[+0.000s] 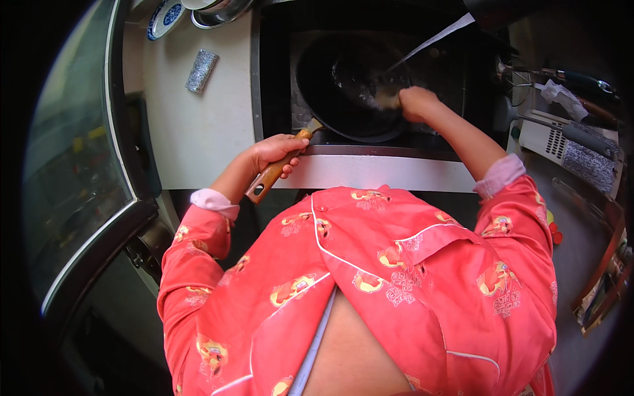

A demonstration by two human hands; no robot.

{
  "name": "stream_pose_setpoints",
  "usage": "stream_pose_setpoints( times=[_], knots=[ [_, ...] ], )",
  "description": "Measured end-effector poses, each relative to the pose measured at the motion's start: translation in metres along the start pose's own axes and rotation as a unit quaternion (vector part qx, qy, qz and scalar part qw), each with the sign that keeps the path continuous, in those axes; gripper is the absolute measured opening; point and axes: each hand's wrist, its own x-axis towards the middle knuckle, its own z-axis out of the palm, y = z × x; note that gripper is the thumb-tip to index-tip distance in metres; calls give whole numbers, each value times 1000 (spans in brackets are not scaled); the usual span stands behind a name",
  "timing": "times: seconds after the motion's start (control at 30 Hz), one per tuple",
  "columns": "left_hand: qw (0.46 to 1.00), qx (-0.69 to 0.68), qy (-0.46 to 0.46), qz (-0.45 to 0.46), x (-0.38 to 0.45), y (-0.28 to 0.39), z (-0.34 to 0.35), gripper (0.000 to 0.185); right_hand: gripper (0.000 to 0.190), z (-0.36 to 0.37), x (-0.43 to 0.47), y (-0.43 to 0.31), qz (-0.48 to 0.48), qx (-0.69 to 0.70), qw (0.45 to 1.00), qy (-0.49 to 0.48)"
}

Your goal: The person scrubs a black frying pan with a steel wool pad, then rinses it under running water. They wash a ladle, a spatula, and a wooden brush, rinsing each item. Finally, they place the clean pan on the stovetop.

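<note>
A black wok [342, 106] sits tilted in a dark recessed basin that looks like a sink. My left hand [277, 154] is wrapped around its brown wooden handle [268, 179], thumb along the top. Over the right side of the wok, my right hand [417, 104] is closed on a tan object [389, 99], too motion-blurred to identify. What looks like a stream of water [430, 43] falls into the wok from a dark faucet [495, 12] at the upper right. Wet glints show on the wok's inner surface.
On the left white counter [208, 133] lies a silvery scouring sponge [202, 71]. A blue-and-white plate [167, 19] and a metal bowl [218, 17] stand behind it. At right are a grey-handled utensil [569, 129], a perforated white rack [542, 139] and another silvery sponge [589, 158]. A glass pane [84, 163] borders the left.
</note>
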Motion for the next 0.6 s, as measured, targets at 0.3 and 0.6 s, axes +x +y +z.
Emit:
stream_pose_setpoints(
  times=[0.3, 0.6],
  knots=[
    [1000, -19, 0, -18, 1, 3, 2, 27, 33, 39, 58, -65, -119, 691, 712, 49],
    [1000, -1, 10, -17, -2, 13, 5, 28, 29, -4, 38, -59, -202, 343, 895, 202]
  ],
)
